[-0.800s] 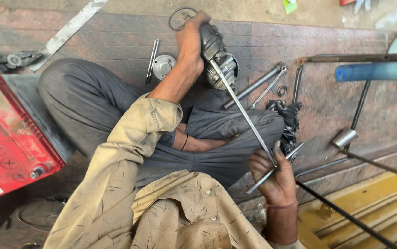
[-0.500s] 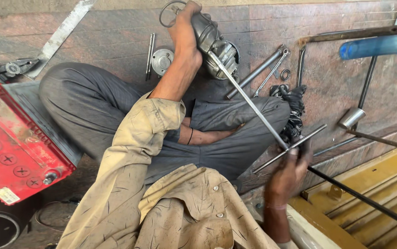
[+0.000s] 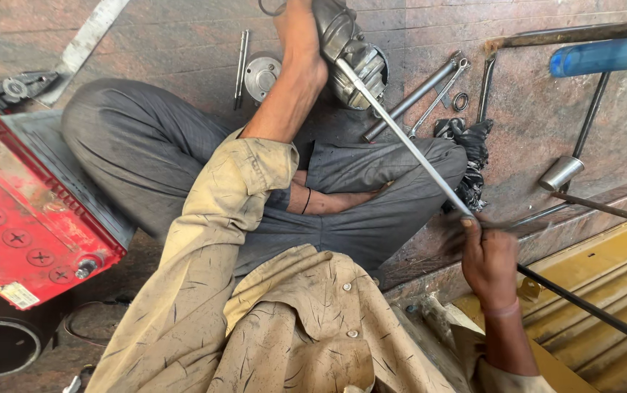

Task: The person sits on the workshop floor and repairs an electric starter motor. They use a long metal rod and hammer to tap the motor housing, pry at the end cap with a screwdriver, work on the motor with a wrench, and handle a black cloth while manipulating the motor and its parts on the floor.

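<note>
My left hand point(image 3: 295, 33) reaches out at the top of the head view and is shut on a grey metal motor-like part point(image 3: 353, 54) that rests on the stone floor past my crossed legs. A long thin steel rod point(image 3: 401, 135) slants from that part down to my right hand point(image 3: 490, 260). My right hand is shut on the rod's near end, where a short cross handle is blurred. My grey trousers point(image 3: 146, 153) and tan shirt sleeve point(image 3: 219, 218) fill the middle.
A red battery point(image 3: 22, 218) sits at the left, pliers point(image 3: 15, 87) behind it. A round metal cover point(image 3: 262, 74), loose bars and spanners point(image 3: 419, 91), a black rag point(image 3: 470, 142), a metal cup point(image 3: 561, 173), a blue pipe point(image 3: 605, 54) and a yellow ribbed ledge point(image 3: 612, 280) surround me.
My right hand has swung the cross handle round at the rod's near end and shifted a little right. My left hand stays on the metal part; the view has tipped downward.
</note>
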Motion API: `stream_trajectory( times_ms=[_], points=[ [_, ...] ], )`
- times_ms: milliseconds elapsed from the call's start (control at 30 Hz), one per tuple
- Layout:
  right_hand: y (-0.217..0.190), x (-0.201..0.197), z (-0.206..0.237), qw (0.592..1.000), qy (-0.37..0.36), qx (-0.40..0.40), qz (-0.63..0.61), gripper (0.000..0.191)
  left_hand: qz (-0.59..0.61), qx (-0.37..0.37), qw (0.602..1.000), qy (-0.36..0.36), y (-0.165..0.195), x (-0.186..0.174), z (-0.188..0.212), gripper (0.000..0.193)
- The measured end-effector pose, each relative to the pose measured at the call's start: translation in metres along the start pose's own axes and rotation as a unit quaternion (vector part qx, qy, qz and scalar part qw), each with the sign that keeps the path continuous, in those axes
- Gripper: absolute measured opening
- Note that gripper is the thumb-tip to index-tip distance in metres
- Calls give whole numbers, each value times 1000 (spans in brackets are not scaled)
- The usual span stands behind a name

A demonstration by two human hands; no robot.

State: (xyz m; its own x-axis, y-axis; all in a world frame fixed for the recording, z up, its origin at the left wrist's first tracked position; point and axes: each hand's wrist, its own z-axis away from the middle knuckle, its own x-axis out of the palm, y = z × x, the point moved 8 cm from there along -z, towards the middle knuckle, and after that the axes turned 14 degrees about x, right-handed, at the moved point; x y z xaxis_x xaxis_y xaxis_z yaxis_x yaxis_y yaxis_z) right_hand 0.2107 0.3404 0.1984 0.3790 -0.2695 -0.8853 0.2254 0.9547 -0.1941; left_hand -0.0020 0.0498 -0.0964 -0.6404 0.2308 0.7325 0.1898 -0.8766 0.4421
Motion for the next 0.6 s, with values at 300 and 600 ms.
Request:
stream_trajectory(
  times_ms=[300, 600],
  points=[
    [64, 77, 18, 606, -332, 352, -632, 44, -3, -29, 999, -34, -13, 15, 11, 34],
    [78, 48, 14, 737, -190, 363, -537, 24, -2, -24, 998, -59, -5, 30, 24, 43]
  ],
)
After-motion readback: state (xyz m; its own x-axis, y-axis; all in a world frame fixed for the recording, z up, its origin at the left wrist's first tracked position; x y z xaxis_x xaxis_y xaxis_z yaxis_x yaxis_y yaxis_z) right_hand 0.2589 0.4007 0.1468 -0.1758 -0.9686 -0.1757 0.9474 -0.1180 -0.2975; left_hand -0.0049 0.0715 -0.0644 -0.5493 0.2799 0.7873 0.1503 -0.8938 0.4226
